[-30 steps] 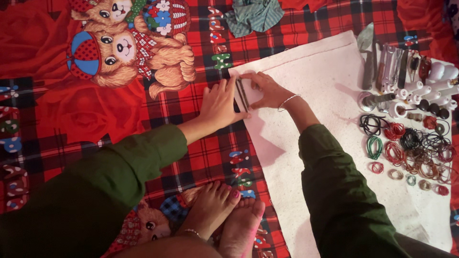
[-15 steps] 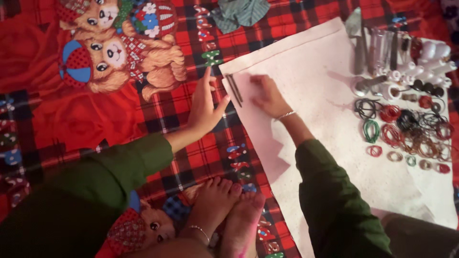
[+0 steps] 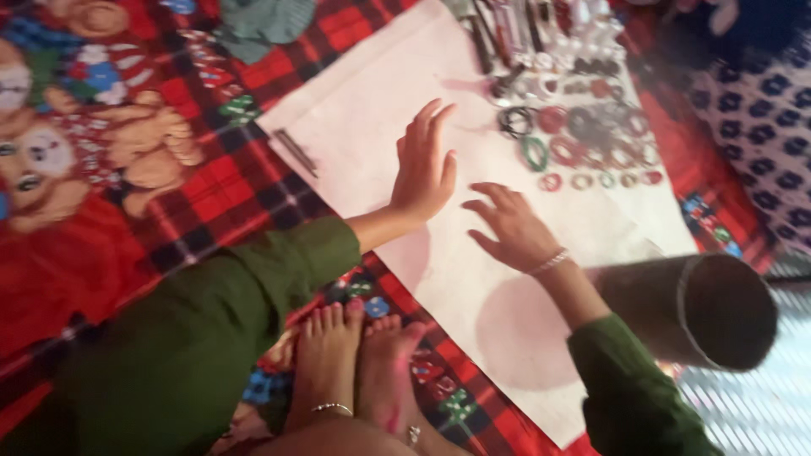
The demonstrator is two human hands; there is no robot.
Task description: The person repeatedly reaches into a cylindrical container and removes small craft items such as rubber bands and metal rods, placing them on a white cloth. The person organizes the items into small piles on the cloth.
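Both hands hover, fingers spread and empty, over a smooth white sheet [image 3: 524, 338] on the plaid blanket [image 3: 228, 194]: left hand [image 3: 425, 169], right hand [image 3: 511, 230]. Round bangles [image 3: 583, 148] lie near.

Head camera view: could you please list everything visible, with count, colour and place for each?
Sheet: one, white, spread diagonally over the blanket.
Blanket: one, red plaid with cartoon dog prints, covering the floor.
Bangles and rings: many, red, green, black and pale, grouped on the sheet's far right part.
Metal tools: several, grey, blurred, at the sheet's top edge.
Thin dark strips: a small bundle, at the sheet's left corner.
Cloth: one, green-grey, crumpled, top of the blanket.
Cylinder: one, dark, open-ended, lying right.
Patterned fabric: dark blue flowers on white, far right.
Feet: two, bare, anklets, bottom centre.
Left hand: open, fingers spread, above the sheet.
Right hand: open, bracelet at wrist, above the sheet.
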